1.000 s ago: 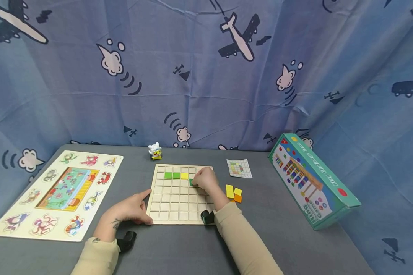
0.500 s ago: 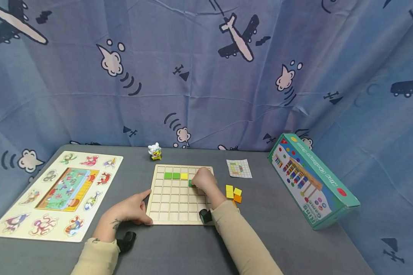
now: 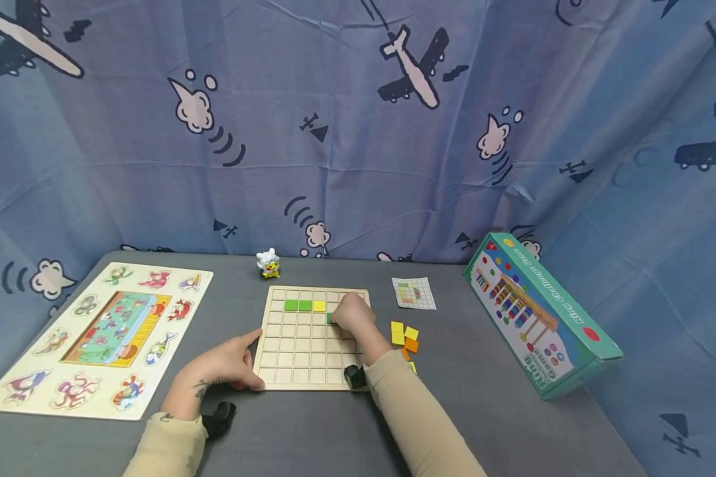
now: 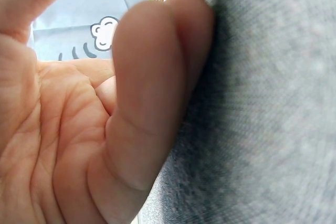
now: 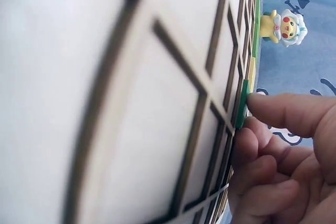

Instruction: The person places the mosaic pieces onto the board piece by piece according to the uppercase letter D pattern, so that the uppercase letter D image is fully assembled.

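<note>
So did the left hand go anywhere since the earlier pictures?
No. In the head view, the left hand stays at the left edge of the wooden board, its thumb by the same near corner.

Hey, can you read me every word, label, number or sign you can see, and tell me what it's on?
"Challenging Game": probably, in white lettering, upside down on the green box; the word beside it is unclear.
Green lettering on the box's picture face: too blurred to read.
Red corner mark, same face: too small to read.
I can read nothing else.
</note>
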